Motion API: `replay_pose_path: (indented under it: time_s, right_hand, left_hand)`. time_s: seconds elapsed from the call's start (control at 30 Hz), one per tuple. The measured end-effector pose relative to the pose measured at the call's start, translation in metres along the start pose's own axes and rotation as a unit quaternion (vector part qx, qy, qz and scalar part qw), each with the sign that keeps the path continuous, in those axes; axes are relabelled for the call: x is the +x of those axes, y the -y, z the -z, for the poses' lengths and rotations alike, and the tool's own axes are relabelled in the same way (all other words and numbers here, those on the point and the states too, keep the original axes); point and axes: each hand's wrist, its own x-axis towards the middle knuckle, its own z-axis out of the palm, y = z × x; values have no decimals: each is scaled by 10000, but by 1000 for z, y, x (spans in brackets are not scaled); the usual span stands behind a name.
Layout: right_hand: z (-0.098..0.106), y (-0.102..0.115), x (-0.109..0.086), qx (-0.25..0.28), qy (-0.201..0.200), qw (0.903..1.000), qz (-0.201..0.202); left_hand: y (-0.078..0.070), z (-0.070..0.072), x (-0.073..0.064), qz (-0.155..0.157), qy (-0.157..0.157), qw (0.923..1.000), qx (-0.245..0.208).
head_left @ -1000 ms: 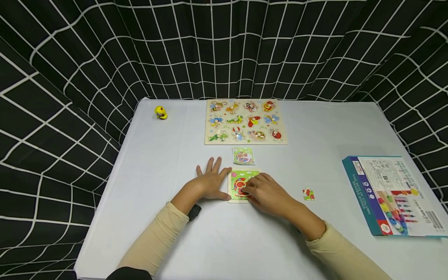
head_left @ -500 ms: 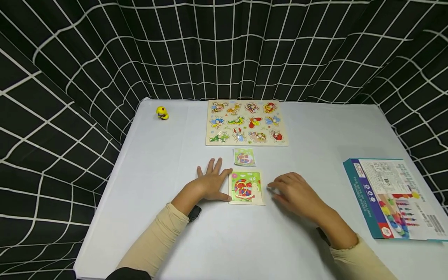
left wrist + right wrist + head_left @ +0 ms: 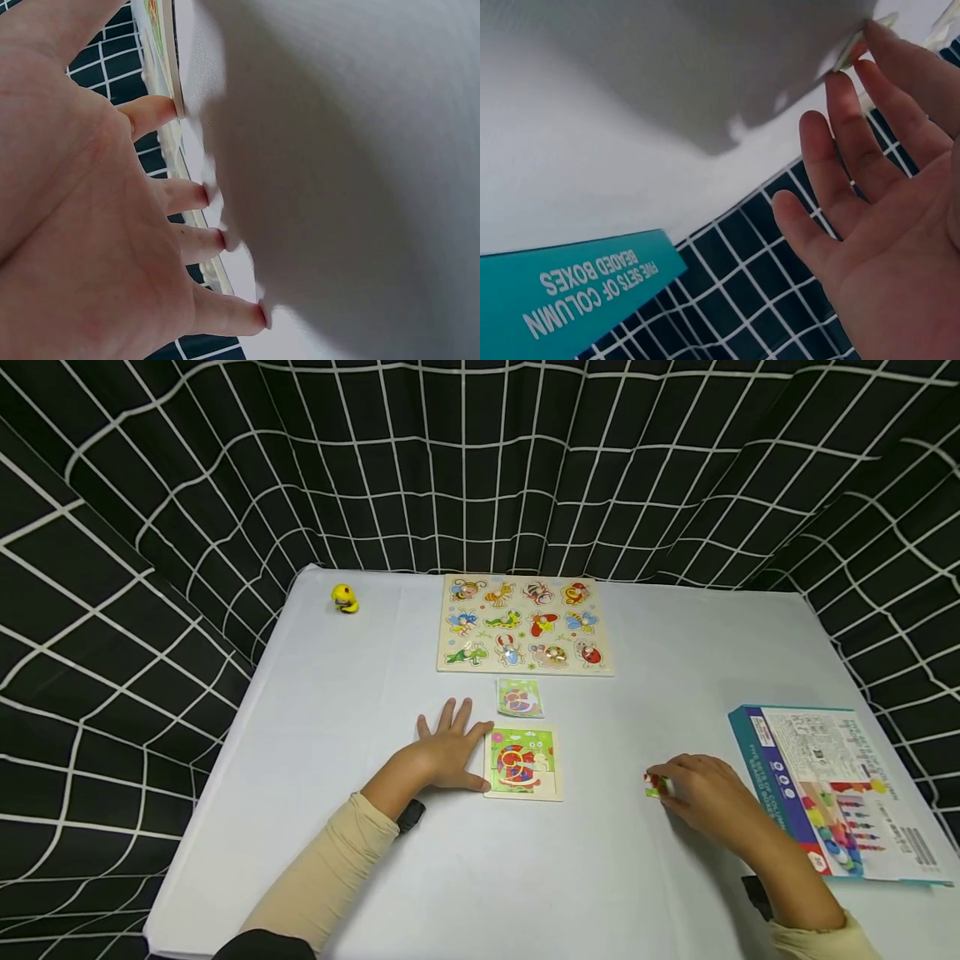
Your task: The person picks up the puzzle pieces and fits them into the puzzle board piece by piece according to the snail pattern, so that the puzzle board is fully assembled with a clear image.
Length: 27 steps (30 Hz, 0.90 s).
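A small square jigsaw puzzle (image 3: 516,760) with a snail picture lies in a pale wooden frame mid-table, its lower right corner bare. My left hand (image 3: 447,756) is spread flat at the frame's left side, thumb and index finger touching its edge; the left wrist view shows the fingertips on the cloth. To the right, my right hand (image 3: 708,797) pinches a loose red and green puzzle piece (image 3: 654,786) between thumb and fingers. In the right wrist view the piece (image 3: 853,51) is tilted at the fingertips, partly covered. A matching picture card (image 3: 519,698) lies just beyond the frame.
A wooden peg board (image 3: 525,664) with insect shapes lies at the back. The beaded-boxes carton (image 3: 772,777) stands to the right, close to my right forearm. A small yellow toy (image 3: 345,599) sits at the far left. Black gridded cloth (image 3: 480,468) surrounds the table.
My right hand has left the puzzle, where a piece now fills part of the picture, and moved right to the loose piece, which it now pinches. My left hand has stayed at the frame.
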Motion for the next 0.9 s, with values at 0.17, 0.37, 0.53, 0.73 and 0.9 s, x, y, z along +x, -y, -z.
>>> replay_pose_path:
  time_s: [0.17,0.37,0.53,0.73,0.9]
  right_hand:
    - [-4,-1,0,-35,-176,9998,112]
    - [-4,12,9,9,-417,9983,402]
    - [-7,37,25,14,-441,9958,797]
    - [-15,68,44,97,-393,9881,1487]
    - [-24,84,57,124,-604,9763,2076]
  left_hand:
    - [0,1,-1,-29,-18,10000,-12]
    - [-1,1,-1,-26,-16,10000,25]
    - [-1,1,-1,-41,-72,10000,1]
    - [0,-1,-1,-77,-159,9998,35]
    - [-1,1,-2,-71,-140,9999,39]
